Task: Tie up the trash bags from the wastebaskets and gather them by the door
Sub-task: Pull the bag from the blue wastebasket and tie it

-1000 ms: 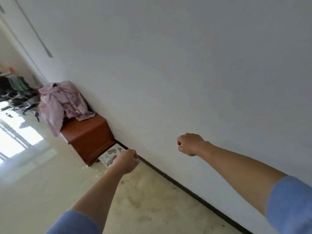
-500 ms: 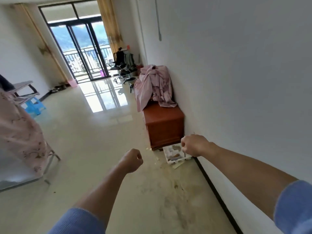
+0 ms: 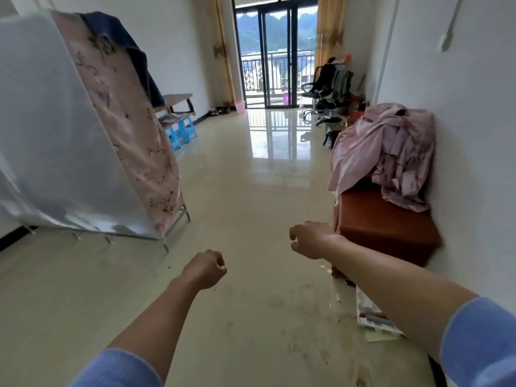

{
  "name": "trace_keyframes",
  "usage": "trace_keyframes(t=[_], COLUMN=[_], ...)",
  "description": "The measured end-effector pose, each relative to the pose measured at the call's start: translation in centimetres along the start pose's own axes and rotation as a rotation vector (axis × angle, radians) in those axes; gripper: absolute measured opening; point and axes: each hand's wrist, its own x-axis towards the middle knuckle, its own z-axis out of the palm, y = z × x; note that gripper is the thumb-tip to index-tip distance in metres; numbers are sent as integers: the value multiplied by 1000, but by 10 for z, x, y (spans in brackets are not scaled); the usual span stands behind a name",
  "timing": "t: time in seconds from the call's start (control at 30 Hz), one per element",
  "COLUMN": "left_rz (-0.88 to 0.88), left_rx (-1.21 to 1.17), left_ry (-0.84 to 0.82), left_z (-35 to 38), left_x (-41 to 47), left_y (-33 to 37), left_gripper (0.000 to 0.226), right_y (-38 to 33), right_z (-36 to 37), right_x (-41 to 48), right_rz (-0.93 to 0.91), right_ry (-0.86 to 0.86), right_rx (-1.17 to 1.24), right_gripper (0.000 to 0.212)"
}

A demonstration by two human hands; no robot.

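My left hand (image 3: 205, 269) is a closed fist held out over the pale tiled floor, with nothing in it. My right hand (image 3: 310, 240) is stretched forward at the right, fingers loosely curled and empty, just left of a brown cabinet (image 3: 385, 227). A small pink wastebasket (image 3: 240, 106) stands far down the room beside the glass balcony door (image 3: 275, 57). A second pink container (image 3: 286, 98) sits beyond the glass. No trash bag is in view.
A fabric wardrobe (image 3: 92, 129) with a floral pink cover stands at the left. Pink cloth (image 3: 391, 152) is heaped on the cabinet by the right wall. A flat tray (image 3: 371, 317) lies on the floor under my right arm. Blue stools (image 3: 181, 132) and office chairs (image 3: 326, 90) stand farther back.
The view has swung left from the right wall to look down the long room. Both arms stayed stretched forward, and the right fist has loosened a little.
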Motion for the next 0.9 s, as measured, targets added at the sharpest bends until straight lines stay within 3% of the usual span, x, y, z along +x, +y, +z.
trace_keyframes(t=[0.27,0.57,0.9], left_rz=[-8,72,40], left_rx=[9,16,-28], left_ry=[-8,-44,-14], left_z=[-73,-126,-196], left_x=[201,420,689], left_y=[-32,2,40], left_gripper=[16,19,20], right_y=[10,70,155], right_z=[-34,-63,-108], right_x=[209,404,682], right_rz=[89,175,182], right_ry=[-7,-15,-35], right_rx=[28,42,50], right_gripper=[31,30,32])
